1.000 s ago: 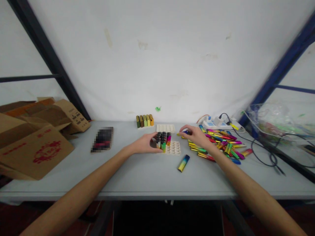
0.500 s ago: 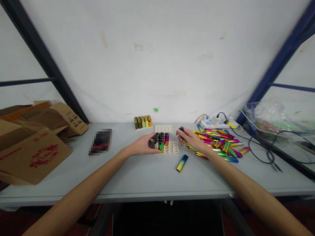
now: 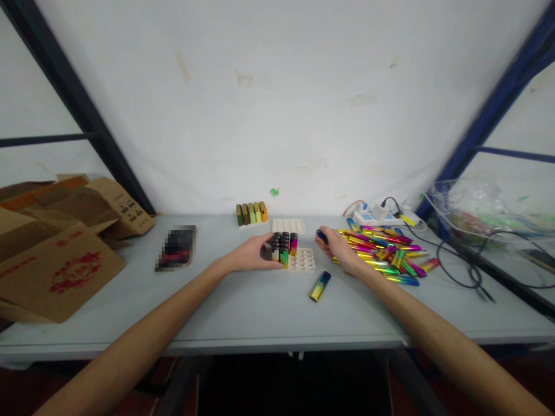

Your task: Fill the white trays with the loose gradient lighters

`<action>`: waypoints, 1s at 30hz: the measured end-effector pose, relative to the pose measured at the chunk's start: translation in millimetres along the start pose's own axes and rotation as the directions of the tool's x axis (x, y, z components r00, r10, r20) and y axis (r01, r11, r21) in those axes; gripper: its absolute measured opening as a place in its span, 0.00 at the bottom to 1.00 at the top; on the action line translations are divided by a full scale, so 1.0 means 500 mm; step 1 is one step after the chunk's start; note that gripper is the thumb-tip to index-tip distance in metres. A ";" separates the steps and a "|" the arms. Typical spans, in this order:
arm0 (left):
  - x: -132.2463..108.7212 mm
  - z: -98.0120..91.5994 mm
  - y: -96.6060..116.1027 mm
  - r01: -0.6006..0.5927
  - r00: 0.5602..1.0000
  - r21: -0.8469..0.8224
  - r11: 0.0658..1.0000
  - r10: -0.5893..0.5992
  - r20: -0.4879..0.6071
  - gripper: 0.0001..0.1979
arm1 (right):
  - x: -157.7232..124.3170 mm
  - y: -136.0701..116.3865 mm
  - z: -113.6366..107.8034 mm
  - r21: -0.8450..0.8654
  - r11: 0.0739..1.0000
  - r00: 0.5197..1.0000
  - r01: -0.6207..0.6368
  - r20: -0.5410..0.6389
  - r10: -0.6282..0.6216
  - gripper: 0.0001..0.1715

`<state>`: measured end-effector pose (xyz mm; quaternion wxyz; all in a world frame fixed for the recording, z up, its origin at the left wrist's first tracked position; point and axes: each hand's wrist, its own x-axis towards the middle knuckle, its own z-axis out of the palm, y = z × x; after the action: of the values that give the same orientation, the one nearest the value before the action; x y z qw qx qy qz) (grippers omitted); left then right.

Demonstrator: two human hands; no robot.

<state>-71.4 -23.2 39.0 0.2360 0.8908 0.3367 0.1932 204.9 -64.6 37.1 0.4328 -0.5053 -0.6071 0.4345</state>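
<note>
My left hand point(image 3: 249, 253) is curled around the left side of several upright lighters point(image 3: 284, 248) with black tops, thumb at the front and fingers behind. They stand in the left part of a white tray point(image 3: 307, 260) with round holes; its right part shows bare holes. My right hand point(image 3: 333, 245), just right of the tray, is closed on a lighter point(image 3: 321, 235) whose dark blue end sticks out; the rest is hidden by the fingers. A single blue and gold lighter point(image 3: 320, 287) lies on the table in front of the tray.
Right of my right hand lies a heap of shiny lighters point(image 3: 390, 251). A power strip point(image 3: 377, 218) and black cable point(image 3: 468, 277) are beyond it. Behind stand a second white tray point(image 3: 288, 225) and a filled lighter block point(image 3: 252, 214). Cardboard boxes point(image 3: 60, 266) are at left.
My right hand has shifted slightly right and turned, with the lighter still in it. My left hand stays around the upright lighters.
</note>
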 end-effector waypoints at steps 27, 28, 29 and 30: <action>0.001 0.002 -0.006 0.000 1.000 -0.033 0.999 0.000 -0.004 0.38 | 0.015 0.033 0.013 -0.135 0.942 0.951 0.307 0.012 -0.308 0.25; 0.001 0.002 -0.007 -0.001 1.000 -0.034 0.999 0.001 -0.001 0.38 | 0.013 0.031 0.014 -0.133 0.944 0.953 0.301 0.017 -0.301 0.25; 0.001 0.003 -0.007 -0.002 1.000 -0.036 0.999 0.002 0.002 0.38 | 0.011 0.030 0.015 -0.140 0.944 0.955 0.297 0.023 -0.297 0.24; 0.001 0.003 -0.008 0.000 1.000 -0.038 0.999 0.001 0.007 0.38 | 0.010 0.029 0.016 -0.153 0.943 0.955 0.297 0.030 -0.296 0.24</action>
<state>-72.4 -20.8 35.8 0.2538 0.8870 0.3320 0.1966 200.0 -59.0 21.7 0.4502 -0.4390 -0.7098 0.3174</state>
